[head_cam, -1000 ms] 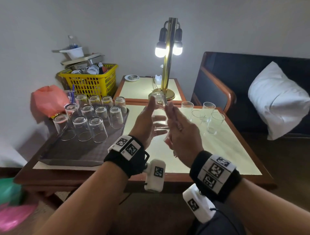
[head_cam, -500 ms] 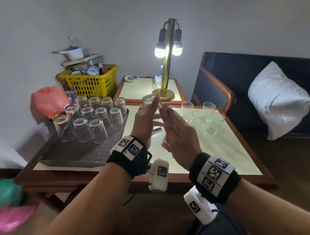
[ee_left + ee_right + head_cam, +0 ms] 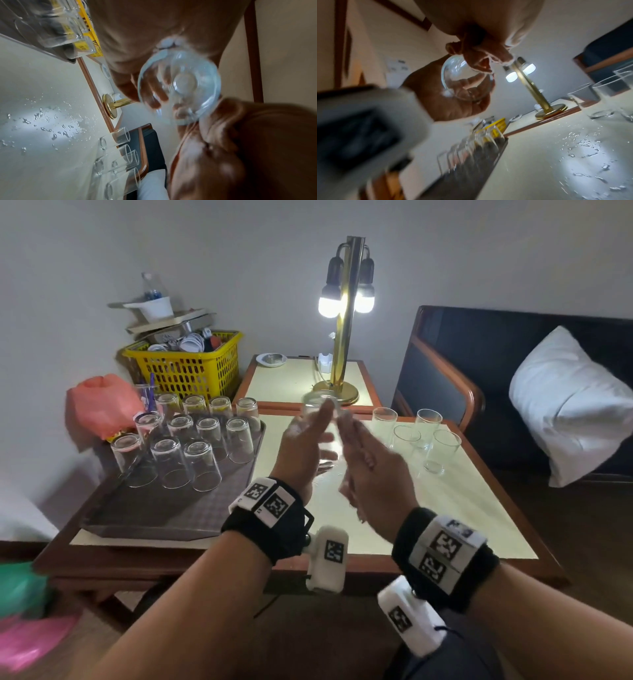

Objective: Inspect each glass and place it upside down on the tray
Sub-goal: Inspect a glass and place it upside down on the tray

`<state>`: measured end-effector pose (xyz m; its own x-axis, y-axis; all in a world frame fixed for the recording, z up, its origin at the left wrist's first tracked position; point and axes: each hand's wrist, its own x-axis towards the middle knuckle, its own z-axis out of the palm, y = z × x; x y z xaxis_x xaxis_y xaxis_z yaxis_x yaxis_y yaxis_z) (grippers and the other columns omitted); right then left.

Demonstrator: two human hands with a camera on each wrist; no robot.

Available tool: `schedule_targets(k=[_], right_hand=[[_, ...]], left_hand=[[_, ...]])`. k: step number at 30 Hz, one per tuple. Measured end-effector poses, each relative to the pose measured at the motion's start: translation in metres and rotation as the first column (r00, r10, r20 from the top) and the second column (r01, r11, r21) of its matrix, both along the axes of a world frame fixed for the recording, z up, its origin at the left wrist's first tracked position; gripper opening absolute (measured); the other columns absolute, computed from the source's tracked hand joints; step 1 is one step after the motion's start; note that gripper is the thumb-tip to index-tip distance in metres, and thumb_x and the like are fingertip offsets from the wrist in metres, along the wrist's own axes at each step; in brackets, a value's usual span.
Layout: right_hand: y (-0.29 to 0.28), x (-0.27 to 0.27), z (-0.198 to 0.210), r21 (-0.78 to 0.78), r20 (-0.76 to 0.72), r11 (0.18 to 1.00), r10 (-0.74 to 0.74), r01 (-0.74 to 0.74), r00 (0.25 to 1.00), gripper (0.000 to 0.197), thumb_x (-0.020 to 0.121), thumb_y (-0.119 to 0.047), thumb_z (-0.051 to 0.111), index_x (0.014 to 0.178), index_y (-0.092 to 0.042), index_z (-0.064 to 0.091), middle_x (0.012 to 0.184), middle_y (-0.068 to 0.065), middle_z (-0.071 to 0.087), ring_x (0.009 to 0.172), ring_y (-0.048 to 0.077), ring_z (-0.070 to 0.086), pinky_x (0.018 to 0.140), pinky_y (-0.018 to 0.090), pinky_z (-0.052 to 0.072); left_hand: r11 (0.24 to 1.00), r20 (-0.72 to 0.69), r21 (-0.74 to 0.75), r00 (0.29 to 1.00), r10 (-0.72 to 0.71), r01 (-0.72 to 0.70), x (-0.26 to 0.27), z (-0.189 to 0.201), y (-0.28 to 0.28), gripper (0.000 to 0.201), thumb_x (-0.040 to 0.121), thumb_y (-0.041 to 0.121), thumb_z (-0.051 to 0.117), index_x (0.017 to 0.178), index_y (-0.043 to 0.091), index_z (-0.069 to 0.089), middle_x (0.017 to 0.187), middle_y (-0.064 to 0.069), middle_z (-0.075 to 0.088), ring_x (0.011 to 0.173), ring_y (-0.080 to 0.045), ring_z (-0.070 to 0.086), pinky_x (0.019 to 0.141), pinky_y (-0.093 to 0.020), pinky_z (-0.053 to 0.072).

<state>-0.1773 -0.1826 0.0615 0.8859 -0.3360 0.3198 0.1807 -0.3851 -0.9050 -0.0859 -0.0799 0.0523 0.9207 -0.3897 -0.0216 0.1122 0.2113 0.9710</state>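
Observation:
A clear empty glass (image 3: 322,419) is held up over the table, its base toward the lamp and its open mouth (image 3: 180,86) toward the wrists. My left hand (image 3: 305,450) grips it, thumb on the near side and fingers behind the wall. My right hand (image 3: 370,474) lies against its right side with nearly straight fingers (image 3: 481,59) touching the rim. Several glasses (image 3: 202,460) stand upside down at the far end of the dark tray (image 3: 154,515) on the left. Several upright glasses (image 3: 424,440) wait at the table's back right.
Water drops (image 3: 51,128) lie on the cream tabletop below the hands. A lit brass lamp (image 3: 342,337) stands on the side table behind. A yellow basket (image 3: 185,368) and a pink bag (image 3: 102,405) sit behind the tray. A sofa with a white pillow (image 3: 575,405) is on the right.
Both hands stayed on the glass above the table. It drifted slightly left half a second ago, then came back toward the lamp, turning between the hands.

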Motion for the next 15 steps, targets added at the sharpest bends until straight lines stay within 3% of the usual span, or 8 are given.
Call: schedule_targets(k=[3,5,7,8,10,12,13,15], right_hand=[[-0.006,0.006,0.0,-0.001,-0.017,1.0,-0.022,0.022,1.0,0.045,0.105,-0.04,0.048,0.146,-0.023,0.052,0.06,-0.017,0.051,0.047,-0.004,0.051,0.046,0.014,0.045],[-0.013,0.014,0.005,0.062,-0.029,0.995,-0.072,0.074,0.997,0.047,0.103,-0.043,0.047,0.144,-0.022,0.054,0.053,-0.009,0.053,0.041,0.002,0.049,0.039,0.022,0.045],[-0.008,0.011,0.003,0.021,-0.015,0.999,-0.033,0.033,0.999,0.044,0.104,-0.039,0.048,0.143,-0.023,0.054,0.06,-0.012,0.052,0.041,0.003,0.05,0.039,0.02,0.045],[-0.003,0.006,0.001,-0.024,-0.005,1.0,0.013,-0.013,1.0,0.042,0.104,-0.036,0.05,0.144,-0.025,0.053,0.068,-0.018,0.051,0.043,0.0,0.052,0.042,0.016,0.044],[-0.002,0.002,0.001,-0.086,-0.002,0.994,0.07,-0.069,0.998,0.044,0.104,-0.032,0.052,0.147,-0.022,0.051,0.079,-0.022,0.05,0.049,-0.007,0.054,0.046,0.008,0.042],[-0.018,0.011,0.013,-0.102,-0.019,0.993,0.061,-0.063,0.998,0.041,0.104,-0.024,0.051,0.144,-0.016,0.054,0.085,-0.021,0.057,0.051,-0.011,0.056,0.046,0.006,0.042],[-0.024,0.016,0.021,-0.12,-0.014,0.991,0.059,-0.06,0.998,0.038,0.105,-0.02,0.051,0.141,-0.014,0.056,0.088,-0.021,0.06,0.055,-0.015,0.058,0.05,0.006,0.046],[-0.032,0.019,0.035,-0.251,0.0,0.964,0.095,-0.092,0.996,0.035,0.103,-0.018,0.054,0.137,-0.014,0.06,0.104,-0.021,0.067,0.079,-0.021,0.061,0.073,0.004,0.052]], left_hand=[[0.997,-0.088,-0.027,0.993,-0.079,0.077,-0.004,-0.003,0.002,0.055,0.097,0.07,0.049,0.131,0.028,0.057,0.124,-0.016,0.07,0.111,-0.037,0.069,0.097,-0.054,0.055],[0.995,-0.043,0.015,0.994,-0.102,0.103,-0.009,-0.008,-0.001,0.055,0.091,0.064,0.062,0.13,0.026,0.056,0.118,-0.014,0.071,0.099,-0.033,0.073,0.089,-0.048,0.057],[0.999,-0.022,-0.02,0.999,0.025,-0.026,-0.01,-0.008,-0.001,0.064,0.083,0.068,0.07,0.129,0.025,0.058,0.115,-0.011,0.07,0.091,-0.026,0.071,0.08,-0.042,0.057],[0.997,-0.045,-0.055,0.998,0.052,-0.055,-0.009,-0.007,0.0,0.063,0.085,0.071,0.066,0.129,0.026,0.059,0.118,-0.012,0.069,0.096,-0.025,0.07,0.082,-0.042,0.058],[0.997,-0.095,-0.074,0.995,0.001,-0.008,-0.01,-0.009,0.003,0.06,0.088,0.072,0.059,0.13,0.028,0.058,0.122,-0.014,0.069,0.105,-0.03,0.071,0.088,-0.05,0.06],[0.997,-0.05,0.027,0.996,-0.069,0.071,-0.016,-0.013,0.005,0.073,0.079,0.064,0.067,0.139,0.025,0.051,0.116,-0.014,0.071,0.096,-0.028,0.075,0.084,-0.047,0.061],[0.992,0.013,0.099,0.996,-0.086,0.084,-0.02,-0.016,0.004,0.081,0.075,0.06,0.071,0.142,0.021,0.047,0.113,-0.012,0.072,0.089,-0.026,0.076,0.081,-0.043,0.062],[0.971,0.186,0.237,0.98,-0.068,0.022,-0.023,-0.023,0.006,0.086,0.074,0.057,0.077,0.142,0.014,0.047,0.108,-0.007,0.072,0.084,-0.023,0.076,0.078,-0.038,0.063]])
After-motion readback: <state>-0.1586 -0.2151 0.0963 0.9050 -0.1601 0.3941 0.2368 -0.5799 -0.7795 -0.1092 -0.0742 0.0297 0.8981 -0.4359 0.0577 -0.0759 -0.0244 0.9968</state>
